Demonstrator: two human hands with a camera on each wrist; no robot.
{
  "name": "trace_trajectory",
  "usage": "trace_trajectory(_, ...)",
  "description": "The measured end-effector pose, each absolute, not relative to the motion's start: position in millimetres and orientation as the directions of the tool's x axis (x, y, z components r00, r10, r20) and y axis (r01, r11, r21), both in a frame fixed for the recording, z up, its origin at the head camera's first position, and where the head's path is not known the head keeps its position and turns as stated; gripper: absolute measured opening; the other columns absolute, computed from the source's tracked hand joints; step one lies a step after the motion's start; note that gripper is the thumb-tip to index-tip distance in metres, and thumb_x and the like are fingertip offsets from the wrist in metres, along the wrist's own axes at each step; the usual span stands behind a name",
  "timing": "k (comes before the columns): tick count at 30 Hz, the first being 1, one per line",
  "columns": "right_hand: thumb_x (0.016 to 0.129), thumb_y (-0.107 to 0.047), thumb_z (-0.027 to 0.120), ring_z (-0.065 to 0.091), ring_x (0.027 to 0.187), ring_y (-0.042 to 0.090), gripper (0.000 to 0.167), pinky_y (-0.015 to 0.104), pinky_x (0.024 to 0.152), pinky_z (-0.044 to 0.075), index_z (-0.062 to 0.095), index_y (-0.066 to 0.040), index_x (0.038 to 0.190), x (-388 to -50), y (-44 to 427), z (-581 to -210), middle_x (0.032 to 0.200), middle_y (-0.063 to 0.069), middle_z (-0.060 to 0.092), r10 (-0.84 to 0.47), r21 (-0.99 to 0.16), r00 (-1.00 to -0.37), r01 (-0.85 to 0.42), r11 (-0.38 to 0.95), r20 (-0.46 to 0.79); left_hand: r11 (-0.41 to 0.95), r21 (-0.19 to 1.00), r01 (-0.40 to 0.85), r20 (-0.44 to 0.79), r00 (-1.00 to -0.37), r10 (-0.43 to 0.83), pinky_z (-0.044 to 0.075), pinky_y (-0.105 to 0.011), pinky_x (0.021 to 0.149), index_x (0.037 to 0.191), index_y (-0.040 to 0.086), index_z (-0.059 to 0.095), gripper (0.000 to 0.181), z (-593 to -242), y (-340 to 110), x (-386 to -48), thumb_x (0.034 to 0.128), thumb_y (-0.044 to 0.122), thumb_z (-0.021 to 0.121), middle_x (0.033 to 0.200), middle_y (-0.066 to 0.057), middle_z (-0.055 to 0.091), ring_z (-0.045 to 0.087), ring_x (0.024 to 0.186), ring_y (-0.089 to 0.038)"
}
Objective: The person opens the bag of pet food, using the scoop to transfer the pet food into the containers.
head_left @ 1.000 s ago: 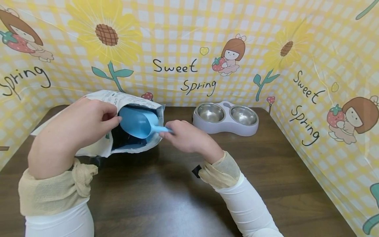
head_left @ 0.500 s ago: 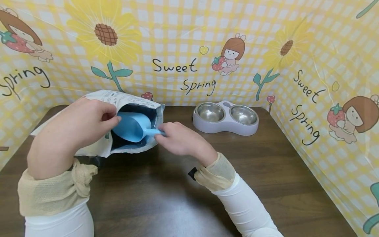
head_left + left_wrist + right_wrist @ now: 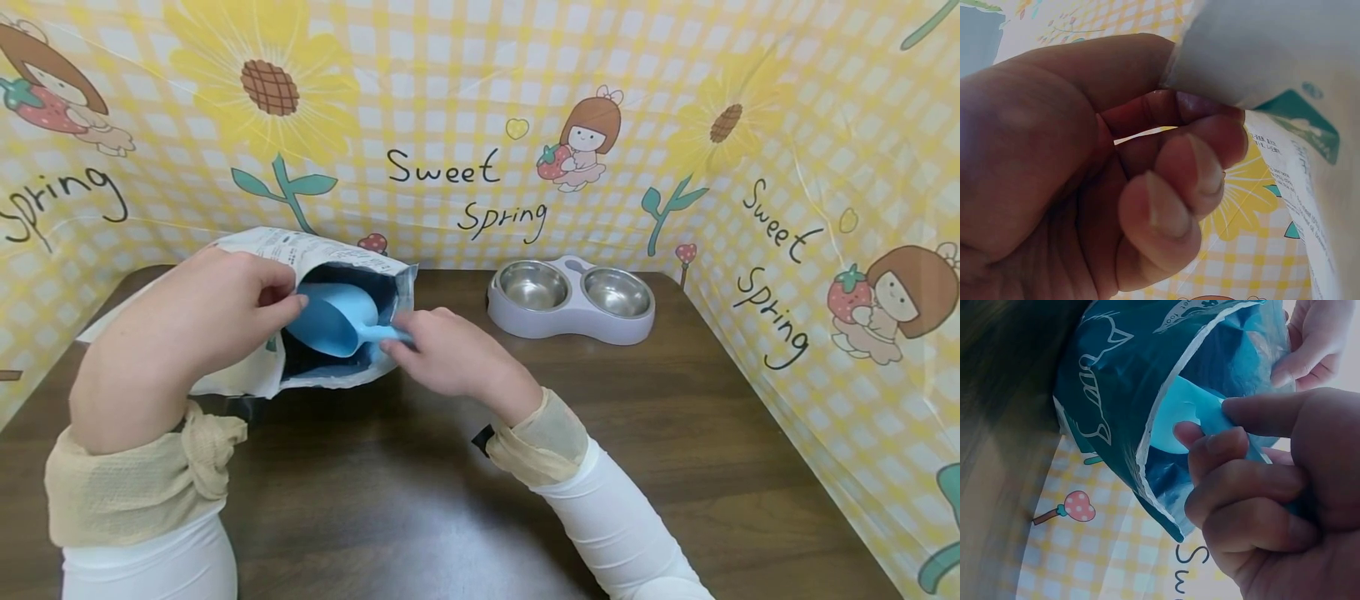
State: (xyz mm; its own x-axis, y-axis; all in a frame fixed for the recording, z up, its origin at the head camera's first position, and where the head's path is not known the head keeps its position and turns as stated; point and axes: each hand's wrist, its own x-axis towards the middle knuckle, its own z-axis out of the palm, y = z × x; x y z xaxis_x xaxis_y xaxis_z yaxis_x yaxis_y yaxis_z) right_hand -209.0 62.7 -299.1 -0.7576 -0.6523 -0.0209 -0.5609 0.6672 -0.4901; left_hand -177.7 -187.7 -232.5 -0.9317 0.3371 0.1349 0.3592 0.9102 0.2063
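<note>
A white and teal pet food bag (image 3: 322, 252) lies on its side at the left, mouth facing right. At its rim my left hand (image 3: 202, 308) pinches the bag wall between thumb and fingers; the left wrist view shows the wall (image 3: 1241, 56) at the fingertips. Inside the opening sits a light blue scoop (image 3: 330, 321), bowl tilted left. My right hand (image 3: 457, 354) grips its handle at the mouth. In the right wrist view the fingers (image 3: 1241, 478) curl round that handle. Whatever lies deeper in the bag is hidden in dark shadow.
To the right of the bag stands a lavender double pet bowl (image 3: 573, 323) with two steel dishes. The dark wooden table (image 3: 420, 517) is enclosed at the back and sides by a yellow checked cloth (image 3: 450, 83).
My right hand has moved left and slightly down, carrying the scoop further into the bag; over the last half second this shift is small. The left hand and bag stay put.
</note>
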Motion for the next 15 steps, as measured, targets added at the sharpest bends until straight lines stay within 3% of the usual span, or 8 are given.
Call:
trace_trajectory(8, 0.114, -0.032, 0.058, 0.052, 0.059, 0.01, 0.023, 0.02, 0.057, 0.041, 0.066, -0.012, 0.106, -208.5, 59.8, -301.1, 0.071, -0.003, 0.052, -0.635, -0.454, -0.773, -0.57, 0.684, 0.014, 0.911, 0.207, 0.357, 0.128, -0.933, 0.337, 0.037, -0.032, 0.062, 0.08, 0.011, 0.071, 0.026, -232.9, -188.1, -177.3, 0.1046, 0.019, 0.066, 0.065, 0.0, 0.055, 0.051, 0.068, -0.018)
trace_trajectory(15, 0.113, -0.031, 0.058, 0.051, 0.058, 0.008, 0.023, 0.019, 0.055, 0.04, 0.067, -0.009, 0.11, -210.0, 58.6, -304.6, 0.072, -0.003, 0.051, -0.646, -0.41, -0.762, -0.603, 0.684, 0.043, 0.904, 0.195, 0.38, 0.171, -0.921, 0.351, 0.035, -0.031, 0.062, 0.071, 0.015, 0.064, 0.033, -233.9, -188.4, -177.6, 0.1043, 0.018, 0.064, 0.063, 0.002, 0.051, 0.049, 0.066, -0.017)
